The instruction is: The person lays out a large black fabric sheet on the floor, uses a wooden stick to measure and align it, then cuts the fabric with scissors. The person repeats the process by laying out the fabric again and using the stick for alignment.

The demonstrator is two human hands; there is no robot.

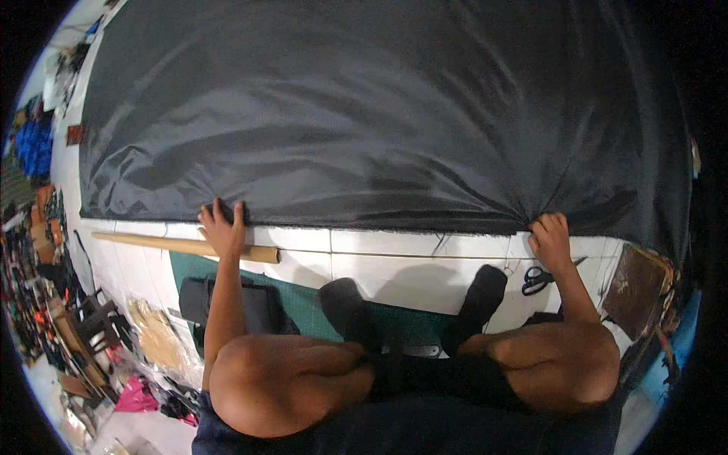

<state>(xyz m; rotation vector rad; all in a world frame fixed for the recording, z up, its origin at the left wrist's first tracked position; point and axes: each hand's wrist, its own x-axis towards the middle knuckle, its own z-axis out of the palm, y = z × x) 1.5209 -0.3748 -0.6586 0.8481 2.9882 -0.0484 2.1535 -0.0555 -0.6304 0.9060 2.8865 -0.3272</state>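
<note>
A large sheet of black fabric [364, 121] lies spread over the white tiled floor in front of me, its near edge slightly frayed. My left hand [223, 227] rests on that edge at the left with its fingers spread. At the right, my right hand [551, 236] pinches the edge, and creases fan out from its fingers. A brown cardboard tube [174, 244] lies just below the fabric edge, passing under my left wrist. Beside my right forearm, black-handled scissors [537, 280] lie on the tiles.
A green cutting mat [303, 303] lies under my feet, with a dark folded item [262, 305] on it. At the right stands a brown box-like object [637, 292]. Clear plastic and brown paper [155, 334], a pink cloth [136, 395] and crowded piles line the left side.
</note>
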